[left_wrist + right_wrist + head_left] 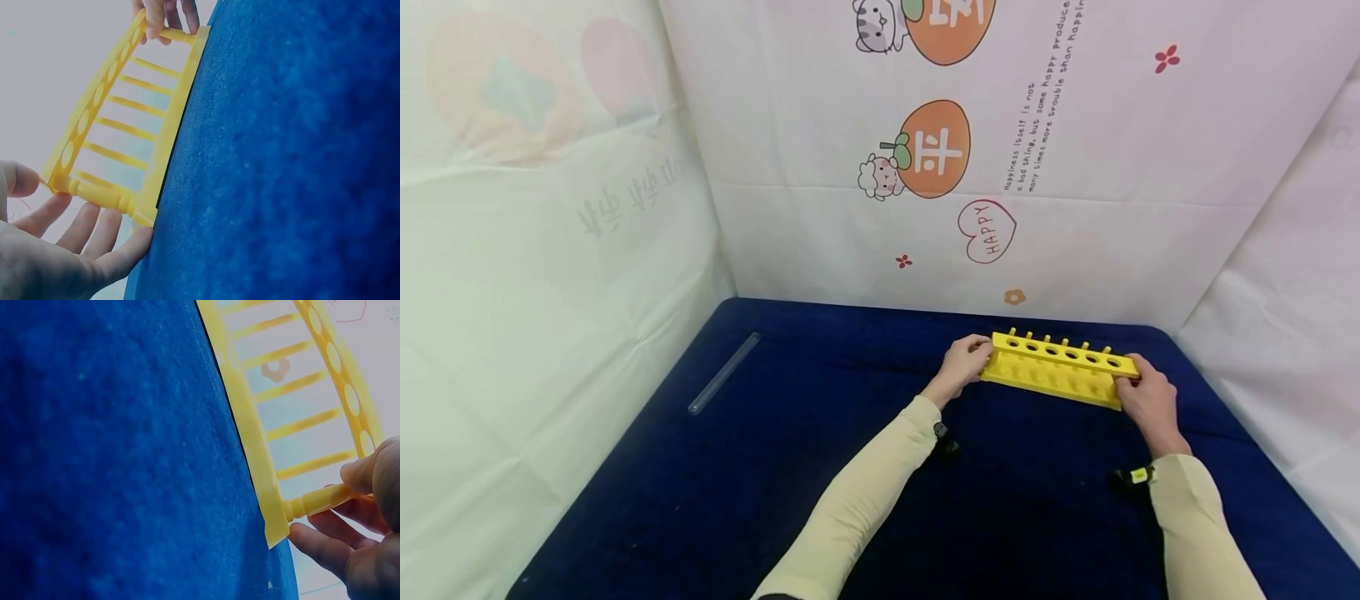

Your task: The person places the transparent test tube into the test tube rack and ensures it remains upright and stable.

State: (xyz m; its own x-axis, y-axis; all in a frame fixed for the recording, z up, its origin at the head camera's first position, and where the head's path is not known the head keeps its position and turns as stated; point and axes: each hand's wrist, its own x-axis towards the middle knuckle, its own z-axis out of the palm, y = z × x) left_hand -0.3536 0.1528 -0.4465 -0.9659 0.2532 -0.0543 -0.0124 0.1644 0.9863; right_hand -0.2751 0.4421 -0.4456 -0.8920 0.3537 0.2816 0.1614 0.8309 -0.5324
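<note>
Both hands hold a yellow test tube rack (1060,385) by its two ends, at the far right of the table. It stands upright, with a row of round holes along its top bar and pegs behind. My left hand (964,362) grips the left end post, its thumb by the top bar and fingers along the post in the left wrist view. At the other end, my right hand (369,562) pinches the post between thumb and fingers. The base (240,412) is close to the cloth; whether it touches, I cannot tell. A clear test tube (725,373) lies at the left.
A dark blue cloth (775,483) covers the table. White printed curtains (805,242) rise behind it and on both sides. The rack is near the table's back edge. Small dark devices (1131,477) sit at both wrists.
</note>
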